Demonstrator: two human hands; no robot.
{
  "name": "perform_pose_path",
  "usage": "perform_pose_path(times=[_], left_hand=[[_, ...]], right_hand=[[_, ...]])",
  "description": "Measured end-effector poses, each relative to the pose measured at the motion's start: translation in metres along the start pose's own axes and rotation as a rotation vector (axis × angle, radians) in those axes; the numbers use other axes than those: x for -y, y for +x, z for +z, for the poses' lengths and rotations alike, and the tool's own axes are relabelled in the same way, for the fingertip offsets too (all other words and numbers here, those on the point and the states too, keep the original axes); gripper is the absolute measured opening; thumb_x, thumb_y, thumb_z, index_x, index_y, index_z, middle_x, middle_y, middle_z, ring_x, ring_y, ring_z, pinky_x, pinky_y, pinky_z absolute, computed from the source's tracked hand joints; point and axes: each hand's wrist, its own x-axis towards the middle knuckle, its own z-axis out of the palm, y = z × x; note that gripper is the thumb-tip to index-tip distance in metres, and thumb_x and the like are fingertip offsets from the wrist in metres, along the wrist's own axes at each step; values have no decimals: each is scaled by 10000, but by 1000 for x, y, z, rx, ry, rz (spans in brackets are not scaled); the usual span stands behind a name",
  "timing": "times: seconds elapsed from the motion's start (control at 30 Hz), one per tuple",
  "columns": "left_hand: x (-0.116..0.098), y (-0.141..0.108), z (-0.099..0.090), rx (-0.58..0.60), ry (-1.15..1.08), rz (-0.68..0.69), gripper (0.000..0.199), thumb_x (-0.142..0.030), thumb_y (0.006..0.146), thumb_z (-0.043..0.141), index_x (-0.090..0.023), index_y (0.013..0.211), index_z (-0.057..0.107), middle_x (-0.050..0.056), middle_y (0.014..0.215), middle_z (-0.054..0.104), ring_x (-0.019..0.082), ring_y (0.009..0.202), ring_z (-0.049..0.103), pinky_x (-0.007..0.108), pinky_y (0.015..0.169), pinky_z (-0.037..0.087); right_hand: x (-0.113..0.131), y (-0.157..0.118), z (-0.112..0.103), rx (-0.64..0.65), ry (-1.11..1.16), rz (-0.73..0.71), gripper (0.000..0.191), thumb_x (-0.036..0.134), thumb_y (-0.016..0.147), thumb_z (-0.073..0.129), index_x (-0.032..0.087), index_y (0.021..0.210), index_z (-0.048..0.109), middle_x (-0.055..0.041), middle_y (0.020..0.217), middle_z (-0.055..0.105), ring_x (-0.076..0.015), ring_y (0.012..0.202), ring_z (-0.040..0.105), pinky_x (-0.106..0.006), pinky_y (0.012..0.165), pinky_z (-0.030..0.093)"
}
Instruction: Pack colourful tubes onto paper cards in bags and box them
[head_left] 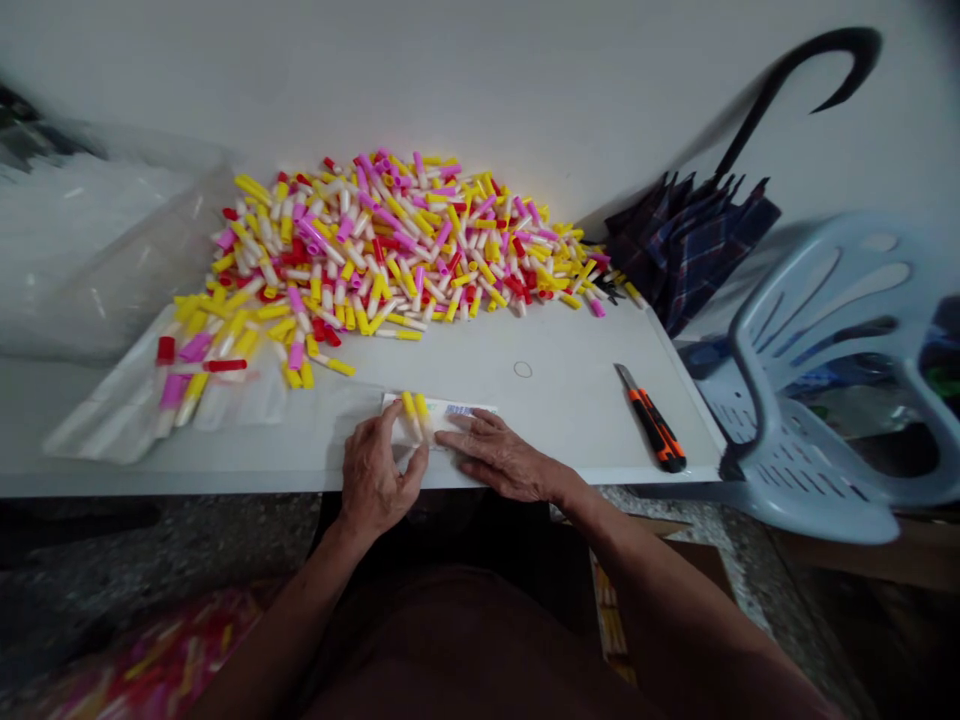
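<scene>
Two yellow-ended tubes (423,413) are showing over a printed white strip (459,409) near the frame's centre, where we are curving our left hand (377,475) beside them, its grip unclear, spreading our right hand (506,460) loosely, and perhaps risking a roll-away if the strip tilts.

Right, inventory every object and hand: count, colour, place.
Table: one, white, centre
Tube pile: uncountable, white, yellow, pink, red, table's back and left
Loose tubes: two, yellow-white, table's front
Printed strip: one, mostly white, table's front
Ring: one, dark, table's middle
Cutter: one, orange-black, table's right
Umbrella: one, dark plaid, upper right
Chair: one, light blue, right
Plastic bags: several, clear, left
Lower heap: uncountable, red, pink, yellow, lower left
Cardboard: count unclear, brown, lower right
Left hand: one, bare, at loose tubes
Right hand: one, bare, over strip
</scene>
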Motion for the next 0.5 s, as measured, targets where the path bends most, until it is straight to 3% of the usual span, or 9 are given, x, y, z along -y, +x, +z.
perform_pose_path(times=[0.37, 0.5], left_hand=[[9, 8, -16, 150, 58, 51, 643, -382, 947, 606, -178, 1528, 421, 164, 1322, 655, 355, 1153, 605, 531, 982, 532], [5, 23, -23, 137, 85, 152, 518, -384, 991, 591, -202, 1466, 489, 131, 1324, 667, 332, 1163, 601, 503, 991, 521]], right_hand=[[3, 5, -1, 43, -84, -28, 660, 232, 1083, 466, 264, 1692, 215, -118, 1660, 434, -253, 1623, 194, -596, 1294, 162], [2, 5, 1, 27, -65, -16, 659, 236, 1078, 479, 229, 1688, 230, -140, 1663, 423, -249, 1619, 207, -574, 1302, 155]])
